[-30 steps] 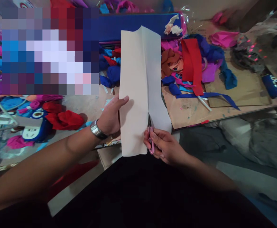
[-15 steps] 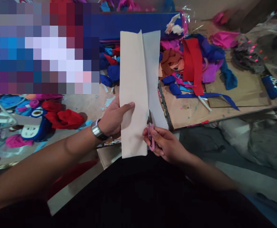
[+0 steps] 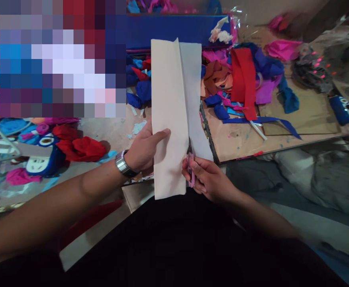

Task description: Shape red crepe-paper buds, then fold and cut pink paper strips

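A: Step? Left hand (image 3: 141, 149) pinches the long white felt sheet (image 3: 170, 115); right hand (image 3: 207, 179) grips small pink-handled scissors (image 3: 190, 167), blades in the lengthwise slit.

B: Mid-cut, I judge. Next: advance along the fold, sheet taut.

A: Surface?

B: Brown cardboard board (image 3: 297, 119) beyond the right hand, coloured felt scraps (image 3: 243, 79) strewn on it.

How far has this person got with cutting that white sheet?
Done: the white sheet is split from its near edge up to the pink scissors. In hand: the right hand works the scissors along the sheet's length while the left hand pinches the wider strip. Left: the uncut stretch up to the far edge, most of the length.
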Demonstrator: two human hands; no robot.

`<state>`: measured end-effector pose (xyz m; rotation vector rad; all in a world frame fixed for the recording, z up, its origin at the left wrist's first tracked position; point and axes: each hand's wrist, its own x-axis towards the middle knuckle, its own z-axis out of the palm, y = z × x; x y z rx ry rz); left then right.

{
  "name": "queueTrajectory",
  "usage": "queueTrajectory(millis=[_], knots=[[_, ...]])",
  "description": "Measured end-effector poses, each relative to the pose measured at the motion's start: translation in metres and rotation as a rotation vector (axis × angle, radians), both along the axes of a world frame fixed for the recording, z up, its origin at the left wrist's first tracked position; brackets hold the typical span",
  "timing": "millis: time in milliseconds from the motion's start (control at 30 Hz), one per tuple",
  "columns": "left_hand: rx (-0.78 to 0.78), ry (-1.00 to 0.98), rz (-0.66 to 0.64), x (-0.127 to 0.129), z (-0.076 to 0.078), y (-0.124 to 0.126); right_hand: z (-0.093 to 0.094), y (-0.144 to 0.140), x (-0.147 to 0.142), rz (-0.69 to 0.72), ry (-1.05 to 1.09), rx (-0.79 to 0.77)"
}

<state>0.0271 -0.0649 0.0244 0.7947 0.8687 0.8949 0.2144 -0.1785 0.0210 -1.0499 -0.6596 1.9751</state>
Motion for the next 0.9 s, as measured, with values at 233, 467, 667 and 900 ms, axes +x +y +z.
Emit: queueTrajectory(millis=[233,467,667,900], knots=[[0.003,0.005,0.014,0.0008,-0.0018,0.0011,0.0008,0.0006,-0.0009,-0.006,0.0,-0.004],[-0.025,0.0,0.017,0.0012,-0.0023,0.003,0.0007,0.0004,-0.0023,-0.023,0.029,-0.009],[-0.037,0.009,0.013,0.0011,0.0005,0.0009,0.0046,0.0007,-0.0008,-0.052,0.034,-0.023],[-0.07,-0.064,-0.008,0.0012,0.0056,-0.0036,0.0082,0.0056,0.0045,-0.027,0.003,0.016]])
